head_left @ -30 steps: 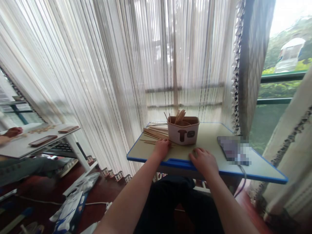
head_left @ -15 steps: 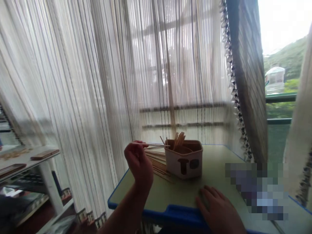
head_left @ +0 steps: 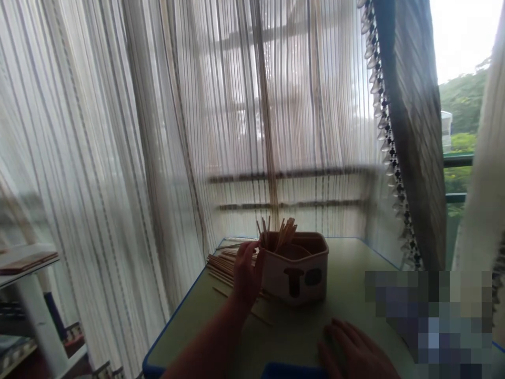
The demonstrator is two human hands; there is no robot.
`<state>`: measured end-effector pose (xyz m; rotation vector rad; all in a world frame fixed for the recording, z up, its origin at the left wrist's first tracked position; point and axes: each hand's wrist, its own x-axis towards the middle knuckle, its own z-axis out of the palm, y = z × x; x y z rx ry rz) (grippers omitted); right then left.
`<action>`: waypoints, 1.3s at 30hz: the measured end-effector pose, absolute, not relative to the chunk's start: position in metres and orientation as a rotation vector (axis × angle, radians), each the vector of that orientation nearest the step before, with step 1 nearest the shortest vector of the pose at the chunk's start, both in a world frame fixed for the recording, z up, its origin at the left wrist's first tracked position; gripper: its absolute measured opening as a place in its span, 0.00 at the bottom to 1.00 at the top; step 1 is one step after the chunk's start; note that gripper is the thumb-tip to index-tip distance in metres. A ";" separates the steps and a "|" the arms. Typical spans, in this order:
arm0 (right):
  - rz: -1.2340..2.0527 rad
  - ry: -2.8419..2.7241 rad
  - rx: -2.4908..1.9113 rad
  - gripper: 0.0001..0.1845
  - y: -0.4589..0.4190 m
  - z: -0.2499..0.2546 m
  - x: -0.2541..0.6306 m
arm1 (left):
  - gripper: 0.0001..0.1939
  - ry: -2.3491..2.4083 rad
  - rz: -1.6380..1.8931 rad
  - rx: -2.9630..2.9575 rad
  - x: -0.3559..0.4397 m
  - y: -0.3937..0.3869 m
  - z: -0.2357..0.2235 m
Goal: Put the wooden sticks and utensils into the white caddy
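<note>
A pale storage box (head_left: 294, 279) with a dark brown and grey pattern stands on the light green table. My left hand (head_left: 246, 271) is at the box's left corner, its bent fingertips at the rim and a small gap between thumb and fingers. No stick shows in it. Thin wooden sticks (head_left: 263, 231) stand upright in the box's left corner, and a thicker bunch of sticks (head_left: 287, 231) leans inside it. Loose sticks (head_left: 221, 268) lie on the table behind and beside my left hand. My right hand (head_left: 351, 345) rests on the table at the front, fingers stretched out.
The table (head_left: 189, 326) has a blue edge, with a blue part (head_left: 292, 371) at the front. A blurred-out patch (head_left: 430, 316) covers something on the right. Sheer striped curtains (head_left: 158, 131) hang behind. At left stands a white side table (head_left: 23, 263) with a brown board on it.
My left hand has moved right to the box's corner, and the thin sticks it held are gone from its fingers. More sticks now stand in that corner. My right hand stays put.
</note>
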<state>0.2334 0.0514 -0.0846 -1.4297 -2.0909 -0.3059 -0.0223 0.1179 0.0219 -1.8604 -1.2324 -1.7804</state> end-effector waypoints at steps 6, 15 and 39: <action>-0.137 -2.055 -1.527 0.19 0.036 -0.068 0.222 | 0.14 -1.172 -1.694 -1.905 -0.028 0.114 0.020; 0.275 -2.319 -1.270 0.21 0.031 -0.015 0.158 | 0.16 -1.585 -2.166 -1.331 -0.070 0.144 0.009; 0.221 -2.330 -1.345 0.14 0.022 -0.009 0.166 | 0.16 -1.947 -1.840 -1.624 -0.062 0.131 -0.009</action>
